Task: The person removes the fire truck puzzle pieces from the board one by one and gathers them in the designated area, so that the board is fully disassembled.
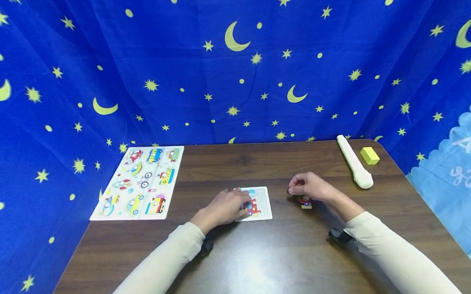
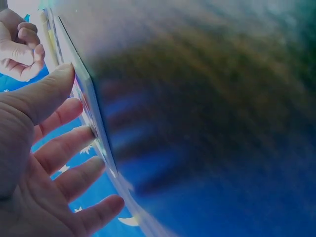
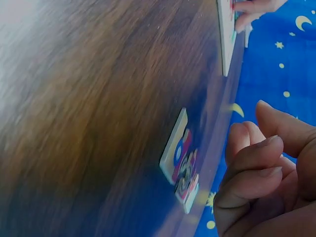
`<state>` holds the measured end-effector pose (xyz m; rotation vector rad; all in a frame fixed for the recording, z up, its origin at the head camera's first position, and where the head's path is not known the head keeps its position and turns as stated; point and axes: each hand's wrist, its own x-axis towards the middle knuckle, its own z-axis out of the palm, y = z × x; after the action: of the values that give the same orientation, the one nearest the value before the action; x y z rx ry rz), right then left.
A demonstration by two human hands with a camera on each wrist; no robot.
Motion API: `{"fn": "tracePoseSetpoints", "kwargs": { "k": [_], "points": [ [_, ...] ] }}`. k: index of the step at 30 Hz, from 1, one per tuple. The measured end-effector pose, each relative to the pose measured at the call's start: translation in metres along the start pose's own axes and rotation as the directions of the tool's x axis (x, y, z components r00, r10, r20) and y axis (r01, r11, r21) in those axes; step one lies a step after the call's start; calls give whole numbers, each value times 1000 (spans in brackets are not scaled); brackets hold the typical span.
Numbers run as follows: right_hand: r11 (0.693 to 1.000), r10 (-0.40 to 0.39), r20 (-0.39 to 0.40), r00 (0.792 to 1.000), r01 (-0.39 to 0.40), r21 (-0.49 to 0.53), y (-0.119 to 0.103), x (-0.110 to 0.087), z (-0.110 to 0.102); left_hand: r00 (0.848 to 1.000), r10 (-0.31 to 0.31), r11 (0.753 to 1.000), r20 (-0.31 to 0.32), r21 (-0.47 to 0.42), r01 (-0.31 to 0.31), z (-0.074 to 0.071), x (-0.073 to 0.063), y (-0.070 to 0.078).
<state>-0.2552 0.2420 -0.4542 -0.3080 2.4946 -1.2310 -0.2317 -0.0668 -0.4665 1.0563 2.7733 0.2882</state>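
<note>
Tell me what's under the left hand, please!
Under the left hand are the brown table and a small white-edged picture board. Part of a red picture peeks out; whatever the hand covers can't be seen.

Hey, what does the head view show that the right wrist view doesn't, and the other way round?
Only the head view: the yellow block, the white club-shaped object and the pale sleeves. Only the right wrist view: parts of the small printed pieces that the right hand hides from the head camera. Both: that hand, the left hand on the framed picture, the table and the starry curtain.
</note>
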Motion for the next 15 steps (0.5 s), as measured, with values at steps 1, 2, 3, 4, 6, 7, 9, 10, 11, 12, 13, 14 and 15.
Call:
{"fn": "tracePoseSetpoints", "kwargs": {
  "k": [1, 2, 3, 4, 6, 7, 9, 10, 11, 12, 13, 14, 15],
  "points": [
    [1000, 8, 6, 1000, -8, 11, -1, 1, 2, 1000, -5, 1000, 5, -8, 5, 0, 0, 0],
    [1000, 12, 15, 1000, -13, 25, -3, 2, 3, 1000, -9, 1000, 10, -13, 9, -1, 0, 0],
    [999, 21, 23, 1000, -22, 39, -4, 3, 5, 1000, -10, 1000, 15, -19, 10, -1, -1, 1],
    [998, 30, 32, 999, -31, 52, -5, 4, 7, 1000, -12, 1000, 23, -23, 12, -1, -1, 0],
    [997, 39, 41, 998, -41, 62, -8, 7, 10, 999, -15, 999, 39, -28, 17, -3, -3, -1],
    [997, 39, 44, 998, -42, 66, -10, 8, 12, 999, -19, 999, 46, -30, 21, -3, -5, -1],
    [998, 23, 43, 999, -25, 57, -14, 11, 15, 998, -31, 999, 51, -33, 33, -4, -7, -3],
    [998, 19, 42, 999, -21, 53, -16, 13, 16, 998, -40, 999, 48, -35, 41, -4, -8, -4],
    [998, 15, 42, 999, -17, 56, -18, 15, 18, 998, -49, 998, 40, -35, 50, -4, -10, -5],
    [998, 12, 48, 999, -15, 63, -20, 16, 20, 998, -59, 998, 29, -33, 60, -4, -10, -6],
    [997, 8, 57, 998, -12, 70, -22, 18, 22, 998, -68, 997, 18, -30, 69, -5, -11, -7],
    [997, 10, 64, 998, -15, 76, -23, 20, 24, 997, -76, 997, 7, -28, 76, -5, -11, -7],
    [995, 22, 72, 997, -29, 91, -25, 22, 27, 997, -83, 996, -2, -22, 83, -4, -11, -8]
  ]
}}
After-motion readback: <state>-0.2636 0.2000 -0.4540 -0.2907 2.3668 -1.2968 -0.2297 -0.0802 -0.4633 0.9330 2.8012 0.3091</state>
